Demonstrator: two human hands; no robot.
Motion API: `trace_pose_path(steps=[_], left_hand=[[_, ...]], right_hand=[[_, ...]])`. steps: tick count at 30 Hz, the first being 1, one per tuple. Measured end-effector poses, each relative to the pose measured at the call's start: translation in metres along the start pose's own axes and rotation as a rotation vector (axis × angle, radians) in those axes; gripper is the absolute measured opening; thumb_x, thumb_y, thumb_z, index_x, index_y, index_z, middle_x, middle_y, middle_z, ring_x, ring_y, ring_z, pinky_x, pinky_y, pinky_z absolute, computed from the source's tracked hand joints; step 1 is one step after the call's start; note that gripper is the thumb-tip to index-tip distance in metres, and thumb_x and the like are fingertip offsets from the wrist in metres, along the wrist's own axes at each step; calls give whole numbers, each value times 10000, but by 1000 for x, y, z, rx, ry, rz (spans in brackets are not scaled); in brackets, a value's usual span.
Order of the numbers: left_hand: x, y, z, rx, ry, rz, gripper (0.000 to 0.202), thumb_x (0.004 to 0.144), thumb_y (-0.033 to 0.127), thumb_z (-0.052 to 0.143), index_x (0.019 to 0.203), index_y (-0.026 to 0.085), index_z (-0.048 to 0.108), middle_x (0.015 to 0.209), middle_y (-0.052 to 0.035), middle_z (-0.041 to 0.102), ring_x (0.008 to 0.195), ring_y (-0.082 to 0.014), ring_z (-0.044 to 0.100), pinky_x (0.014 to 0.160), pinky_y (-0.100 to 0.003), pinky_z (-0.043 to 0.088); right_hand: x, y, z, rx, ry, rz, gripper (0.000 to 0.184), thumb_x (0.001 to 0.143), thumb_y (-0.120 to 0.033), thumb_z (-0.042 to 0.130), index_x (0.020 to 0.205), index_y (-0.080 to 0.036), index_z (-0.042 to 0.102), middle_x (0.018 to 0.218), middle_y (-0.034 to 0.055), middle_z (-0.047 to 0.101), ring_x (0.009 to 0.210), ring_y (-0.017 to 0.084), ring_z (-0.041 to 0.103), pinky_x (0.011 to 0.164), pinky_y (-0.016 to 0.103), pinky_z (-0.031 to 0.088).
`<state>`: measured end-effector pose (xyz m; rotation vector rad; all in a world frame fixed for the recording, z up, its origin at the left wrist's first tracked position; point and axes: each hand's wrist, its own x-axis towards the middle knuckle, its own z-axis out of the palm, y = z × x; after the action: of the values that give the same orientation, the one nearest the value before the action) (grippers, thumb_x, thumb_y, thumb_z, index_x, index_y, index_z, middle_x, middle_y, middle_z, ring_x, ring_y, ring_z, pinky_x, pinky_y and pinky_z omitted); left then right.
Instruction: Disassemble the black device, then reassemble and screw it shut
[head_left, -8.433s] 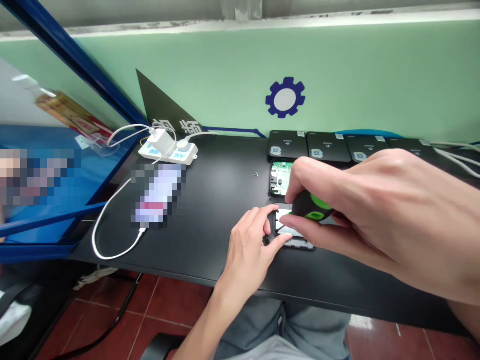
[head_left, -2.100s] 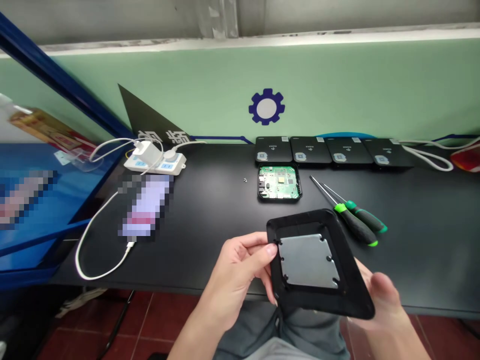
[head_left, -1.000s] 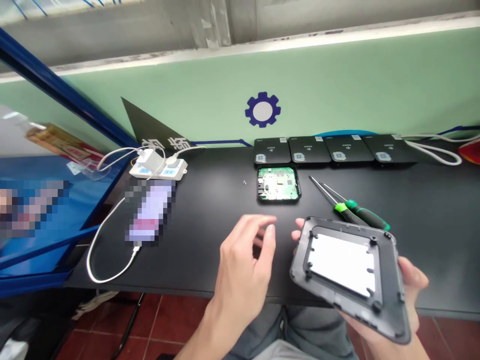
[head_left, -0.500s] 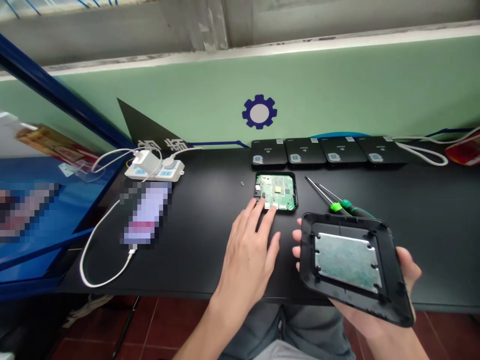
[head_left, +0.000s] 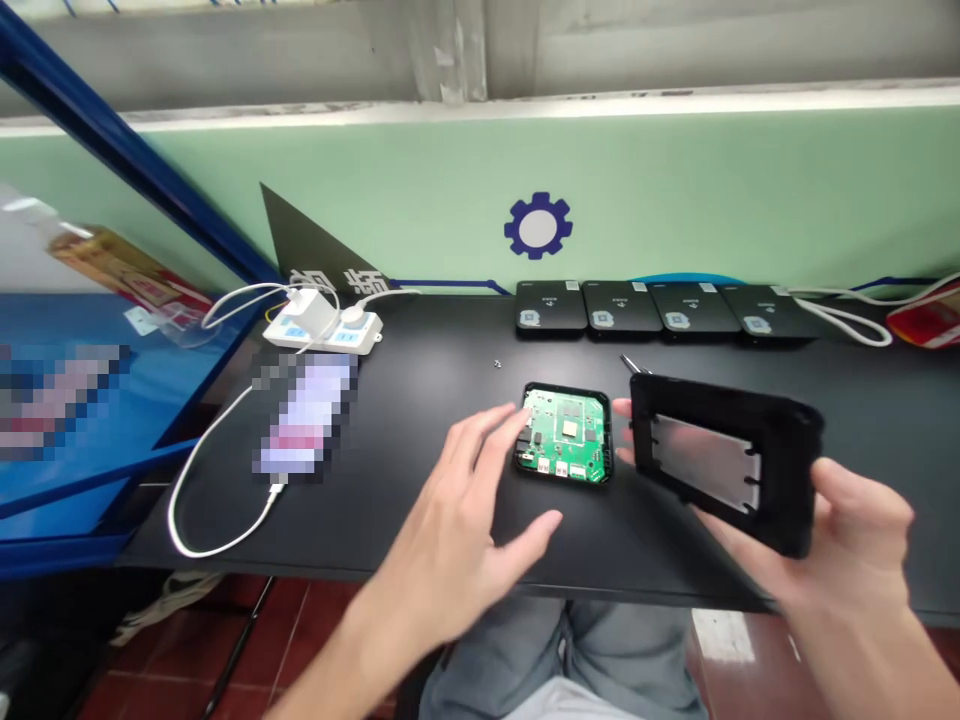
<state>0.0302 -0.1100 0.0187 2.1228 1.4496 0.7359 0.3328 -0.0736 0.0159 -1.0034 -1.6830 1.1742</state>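
The left hand [head_left: 450,500] is open, fingers spread; its fingertips [head_left: 510,425] reach the left edge of a green circuit board [head_left: 566,435], though contact cannot be confirmed; the board sits in a black plastic base [head_left: 562,482] on the black workbench [head_left: 435,370]. The right hand [head_left: 847,540] grips a black plastic cover [head_left: 795,440] between thumb and fingers, tilted above the bench just right of the board; a metal plate [head_left: 705,462] lies on its inner face. A screwdriver tip [head_left: 634,362] shows behind the cover; four black device casings [head_left: 551,305] lie in a row beyond; a power strip [head_left: 322,335] lies at left; a blurred phone [head_left: 304,415] lies before it, connected by a white cable [head_left: 174,530].
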Motion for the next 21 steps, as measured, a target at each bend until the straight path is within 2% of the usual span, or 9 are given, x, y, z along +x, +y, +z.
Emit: trace_pose_path(steps=[1, 3, 6, 8, 11, 14, 16, 19, 21], left_hand=[[10, -8, -10, -22, -44, 31, 878, 1042, 373, 815, 1783, 334, 345, 1766, -156, 492, 1627, -383, 525, 1356, -601, 500], [32, -24, -26, -59, -143, 80, 1046, 965, 404, 909, 1814, 355, 301, 1783, -153, 469, 1657, -413, 480, 1364, -638, 477], [65, -42, -35, -111, -287, 128, 1254, 845, 431, 1019, 1844, 318, 268, 1777, -184, 463, 1667, -433, 447, 1354, -672, 468], [81, -51, -33, -149, -342, 194, 1345, 776, 427, 1062, 1853, 311, 265, 1782, -195, 462, 1661, -454, 444, 1338, -700, 464], [92, -61, -23, -183, -368, 238, 1415, 724, 395, 1075, 1866, 304, 243, 1784, -210, 465, 1646, -479, 454, 1311, -725, 467], [90, -68, -13, -225, -354, 199, 1474, 735, 388, 1060, 1887, 316, 143, 1773, -218, 478, 1631, -483, 473, 1305, -744, 451], [86, -71, -8, -247, -326, 173, 1493, 745, 364, 1049, 1890, 330, 93, 1745, -201, 514, 1614, -465, 488, 1303, -728, 458], [82, -73, -3, -255, -294, 162, 1477, 749, 308, 1037, 1887, 326, 95, 1699, -174, 562, 1597, -428, 491, 1296, -673, 490], [80, -75, 0, -264, -291, 168, 1475, 752, 328, 1037, 1885, 325, 93, 1695, -169, 569, 1589, -423, 495, 1286, -661, 505]], right_hand=[[9, -3, -3, -29, -18, -22, 701, 1161, -684, 285, 1657, -319, 619, 1496, 151, 775, 1226, 375, 838, 991, 565, 731], [28, -10, -6, -85, -46, -48, 682, 1096, -709, 548, 1664, -337, 611, 1545, 135, 746, 1294, 370, 807, 1032, 522, 715], [55, -15, -2, -288, -111, -94, 738, 926, -538, 893, 1609, -392, 658, 1575, 82, 714, 1395, 361, 723, 1126, 520, 657], [69, -16, 4, -433, -163, -148, 799, 813, -467, 993, 1553, -383, 703, 1550, 71, 717, 1404, 369, 673, 1181, 566, 608], [83, -12, 12, -578, -256, -219, 816, 790, -488, 992, 1539, -342, 702, 1552, 75, 708, 1408, 364, 616, 1186, 581, 595], [88, -4, 16, -658, -324, -248, 801, 840, -520, 953, 1558, -320, 660, 1567, 76, 690, 1366, 335, 609, 1119, 547, 631], [87, 1, 18, -687, -342, -258, 788, 865, -537, 932, 1561, -316, 637, 1565, 79, 683, 1336, 323, 606, 1085, 537, 645], [83, 9, 21, -711, -360, -264, 790, 878, -517, 919, 1576, -316, 608, 1577, 89, 670, 1315, 322, 599, 1073, 550, 654], [80, 14, 23, -722, -359, -269, 789, 885, -495, 913, 1586, -313, 599, 1606, 99, 651, 1325, 332, 588, 1075, 571, 655]])
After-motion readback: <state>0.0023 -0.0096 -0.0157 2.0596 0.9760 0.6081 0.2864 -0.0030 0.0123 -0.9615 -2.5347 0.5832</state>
